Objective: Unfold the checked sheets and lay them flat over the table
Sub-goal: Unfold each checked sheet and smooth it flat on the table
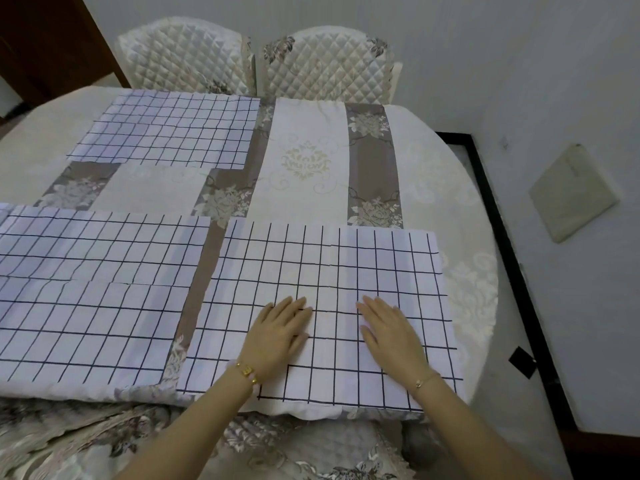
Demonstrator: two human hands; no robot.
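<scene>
Round worktop (pixel 460 209) under a cream and brown floral cloth (pixel 304 161). Three checked sheets on it, white with a dark grid, all opened out flat.

- Far checked sheet (pixel 166 133): at the back left, just in front of the chairs, lying smooth.
- Near-left checked sheet (pixel 86 289): along the front edge, faint fold creases across its middle, a narrow strip of cloth between it and its neighbour.
- Near-right checked sheet (pixel 329 271): at the front right, near edge hanging slightly over the worktop rim.

Left hand (pixel 280 327): palm down on the near-right sheet, fingers straight and close together, gripping nothing. Gold bracelet (pixel 246 370) at that wrist.
Right hand (pixel 391 327): likewise flat on the same sheet, fingers extended, apart from the left with a column of squares between.

Two quilted chairs (pixel 183 53) pushed in at the far side. Pale square pad (pixel 571 192) on the floor to the right.
</scene>
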